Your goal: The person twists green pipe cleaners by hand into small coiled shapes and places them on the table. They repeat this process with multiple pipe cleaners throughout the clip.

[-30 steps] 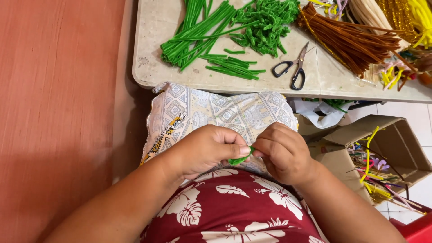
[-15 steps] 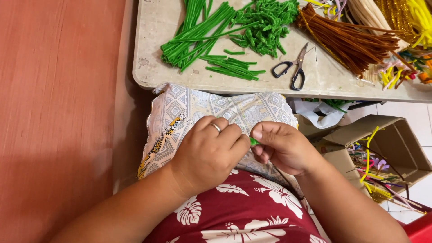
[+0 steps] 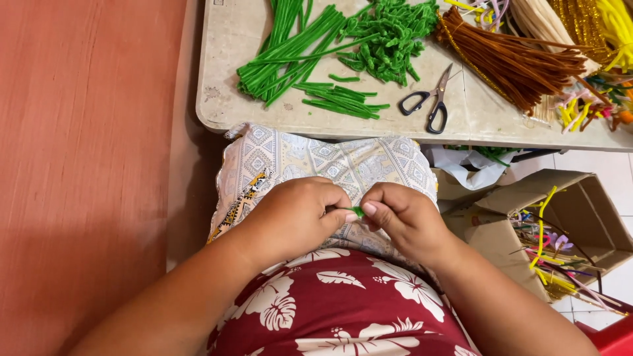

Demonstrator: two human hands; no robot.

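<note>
Two hands, one fuzzy, perhaps bent green stem.

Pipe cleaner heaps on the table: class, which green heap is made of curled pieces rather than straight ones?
The curled green heap, beside the brown bundle. Its pieces are short and twisted; the straight green stems and the cut green lengths lie left of it.

A pale tabletop carries green pipe cleaners at 11 o'clock, black-handled scissors at centre, brown pipe cleaners at 1 o'clock
</note>
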